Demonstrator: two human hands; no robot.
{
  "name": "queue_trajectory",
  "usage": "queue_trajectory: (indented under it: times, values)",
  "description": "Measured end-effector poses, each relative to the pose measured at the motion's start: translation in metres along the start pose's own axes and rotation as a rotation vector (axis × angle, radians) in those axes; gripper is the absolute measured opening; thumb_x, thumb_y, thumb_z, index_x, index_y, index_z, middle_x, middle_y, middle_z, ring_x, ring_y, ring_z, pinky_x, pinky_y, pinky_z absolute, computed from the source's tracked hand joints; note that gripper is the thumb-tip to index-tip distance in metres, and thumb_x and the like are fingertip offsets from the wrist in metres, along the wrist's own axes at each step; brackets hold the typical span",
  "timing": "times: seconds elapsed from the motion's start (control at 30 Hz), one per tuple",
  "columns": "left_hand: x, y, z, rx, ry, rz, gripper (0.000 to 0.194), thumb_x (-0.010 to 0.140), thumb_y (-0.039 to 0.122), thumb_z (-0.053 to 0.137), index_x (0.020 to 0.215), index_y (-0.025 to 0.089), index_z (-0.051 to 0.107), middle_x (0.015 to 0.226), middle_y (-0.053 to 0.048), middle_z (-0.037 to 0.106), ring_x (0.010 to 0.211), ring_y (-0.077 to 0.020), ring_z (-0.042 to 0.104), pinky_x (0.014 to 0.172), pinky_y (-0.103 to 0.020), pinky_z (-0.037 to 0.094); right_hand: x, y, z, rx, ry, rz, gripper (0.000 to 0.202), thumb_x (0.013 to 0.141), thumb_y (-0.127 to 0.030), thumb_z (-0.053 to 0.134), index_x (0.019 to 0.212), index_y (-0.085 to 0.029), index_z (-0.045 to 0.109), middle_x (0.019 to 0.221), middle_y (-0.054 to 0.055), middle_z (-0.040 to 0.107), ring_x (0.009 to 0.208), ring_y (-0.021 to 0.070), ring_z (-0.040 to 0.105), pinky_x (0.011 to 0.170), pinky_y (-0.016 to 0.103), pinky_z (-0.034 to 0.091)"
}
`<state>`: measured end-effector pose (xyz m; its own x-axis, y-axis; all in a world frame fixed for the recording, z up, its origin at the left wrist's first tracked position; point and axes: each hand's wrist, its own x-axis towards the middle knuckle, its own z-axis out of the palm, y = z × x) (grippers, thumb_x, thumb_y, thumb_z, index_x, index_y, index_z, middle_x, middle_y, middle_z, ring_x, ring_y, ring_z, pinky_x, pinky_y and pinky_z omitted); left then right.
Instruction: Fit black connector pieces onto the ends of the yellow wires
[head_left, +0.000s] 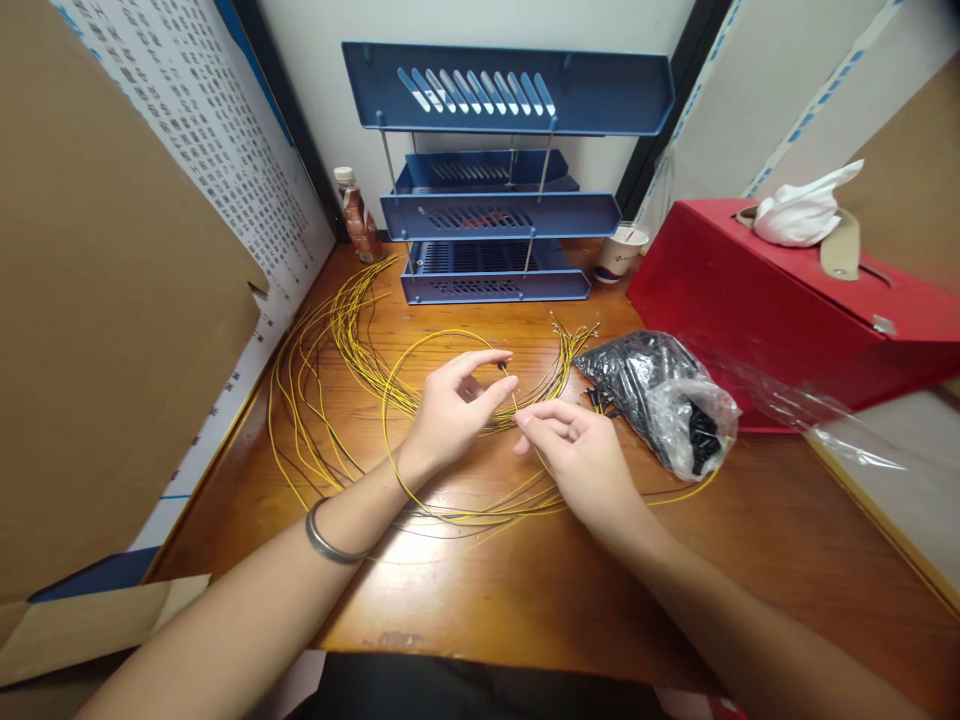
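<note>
In the middle of the head view, my left hand [459,405] holds a small black connector [502,366] between its thumb and index finger. My right hand [577,450] is closed in a pinch on a thin yellow wire [514,400], just below and right of the connector. The wire runs up to the connector; whether it is seated inside is too small to tell. One yellow loop passes around my left wrist. Under both hands lies a curved bundle of yellow and black wires [360,345]. Its right ends [574,340] show bare tips.
Right of my hands lies a clear plastic bag [652,390] of small black parts, beside a red tissue box [750,290]. Behind stand a blue tiered tray [499,215], a bottle [358,215] and a paper cup [621,252]. Cardboard [112,300] lines the left side.
</note>
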<state>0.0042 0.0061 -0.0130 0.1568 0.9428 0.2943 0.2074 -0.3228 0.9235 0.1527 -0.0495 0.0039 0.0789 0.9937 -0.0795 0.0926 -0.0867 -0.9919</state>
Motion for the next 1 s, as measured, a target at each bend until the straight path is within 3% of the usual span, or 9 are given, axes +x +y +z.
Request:
queue_trajectory:
  times: [0.4, 0.53, 1.0]
  values:
    - [-0.0005, 0.0022, 0.0006, 0.01, -0.011, -0.001, 0.032, 0.084, 0.033, 0.073, 0.11, 0.015, 0.072, 0.09, -0.006, 0.074, 0.055, -0.0085, 0.054, 0.052, -0.022, 0.043, 0.0, -0.0012, 0.0008, 0.003, 0.0, 0.008, 0.024, 0.076, -0.038, 0.068, 0.071, -0.014, 0.066, 0.057, 0.003, 0.066, 0.045, 0.0083, 0.04, 0.047, 0.024, 0.028]
    - [-0.0011, 0.0047, 0.0005, 0.02, -0.014, 0.012, 0.034, 0.082, 0.032, 0.075, 0.11, 0.015, 0.072, 0.09, -0.005, 0.072, 0.053, -0.0065, 0.05, 0.051, -0.022, 0.041, -0.0002, -0.0013, 0.0009, -0.006, 0.0, 0.009, 0.026, 0.075, -0.04, 0.067, 0.071, -0.014, 0.066, 0.057, 0.002, 0.065, 0.042, 0.0071, 0.034, 0.044, 0.024, 0.024]
    - [-0.0012, 0.0033, -0.0007, 0.04, -0.029, 0.04, 0.028, 0.083, 0.03, 0.073, 0.106, 0.014, 0.072, 0.084, -0.004, 0.071, 0.055, -0.0074, 0.053, 0.052, -0.021, 0.042, -0.0002, -0.0028, 0.0008, -0.017, 0.002, 0.02, 0.025, 0.074, -0.04, 0.066, 0.07, -0.015, 0.065, 0.056, 0.002, 0.064, 0.043, 0.0082, 0.037, 0.045, 0.024, 0.026]
